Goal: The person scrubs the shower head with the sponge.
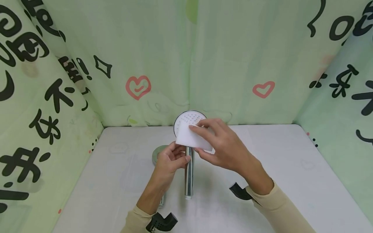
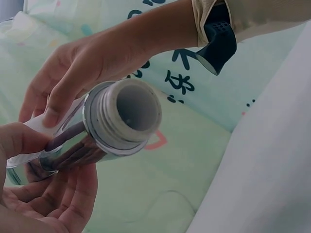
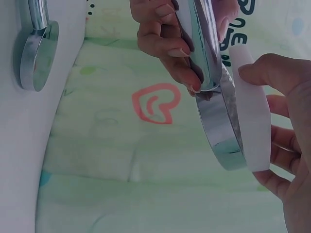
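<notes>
Near the middle of the head view, a chrome shower head (image 1: pixel 189 178) is held with its round nozzle face up. My left hand (image 1: pixel 169 161) grips its handle just below the head. My right hand (image 1: pixel 224 144) pinches a white sponge block (image 1: pixel 186 137) between thumb and fingers, covering the lower part of the nozzle face. Seen edge-on in the right wrist view, the sponge (image 3: pixel 253 116) lies along the face of the shower head (image 3: pixel 218 131). In the left wrist view the handle's open threaded end (image 2: pixel 138 111) points at the camera.
A second chrome shower head (image 1: pixel 157 152) lies on the white table (image 1: pixel 116 181), partly hidden behind my left hand and forearm. Pale green curtains (image 1: pixel 227 58) with black writing and red hearts hang at the back and both sides. Each wrist wears a black strap mount (image 1: pixel 241 191).
</notes>
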`<state>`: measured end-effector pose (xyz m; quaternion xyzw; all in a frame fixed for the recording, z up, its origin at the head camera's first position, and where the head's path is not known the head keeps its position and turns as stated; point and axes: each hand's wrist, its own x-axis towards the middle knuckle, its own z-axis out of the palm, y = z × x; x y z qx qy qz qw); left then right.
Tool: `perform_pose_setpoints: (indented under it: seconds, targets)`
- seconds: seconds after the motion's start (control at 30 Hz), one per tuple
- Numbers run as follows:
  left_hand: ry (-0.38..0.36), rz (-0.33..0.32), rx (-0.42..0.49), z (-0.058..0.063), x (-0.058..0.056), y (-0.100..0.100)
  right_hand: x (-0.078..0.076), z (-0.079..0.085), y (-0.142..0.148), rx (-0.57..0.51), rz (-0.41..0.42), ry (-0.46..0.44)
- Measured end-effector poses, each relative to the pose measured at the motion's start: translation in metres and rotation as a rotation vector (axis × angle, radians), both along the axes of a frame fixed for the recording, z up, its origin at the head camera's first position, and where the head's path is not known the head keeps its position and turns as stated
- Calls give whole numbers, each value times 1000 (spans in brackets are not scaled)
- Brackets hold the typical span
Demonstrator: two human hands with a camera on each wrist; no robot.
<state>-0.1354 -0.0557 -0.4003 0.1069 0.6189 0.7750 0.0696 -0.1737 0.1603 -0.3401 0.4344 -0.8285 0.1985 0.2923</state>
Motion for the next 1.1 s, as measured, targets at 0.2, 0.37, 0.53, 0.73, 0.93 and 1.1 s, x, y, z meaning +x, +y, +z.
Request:
perform_pose_setpoints:
  seconds: [0.2,0.37,0.53,0.73,0.93,1.1]
  targets:
    - [11,7,12,-1,-1,-2,2,-3,1,36,78,8]
    - [14,10,18,-2,-2,-4,0,-5,1,46,105,31]
    - [23,-8,22,-1,-1,-5,-3,-3,1,27,61,72]
    - [10,-15,4,0,1,-4,-6,3,1,4,-8,118]
    - [15,-28,10,0,1,-4,-9,6,2,-23,-53,134]
    - [12,-34,15,0,1,-3,-13,8,3,-70,-75,140]
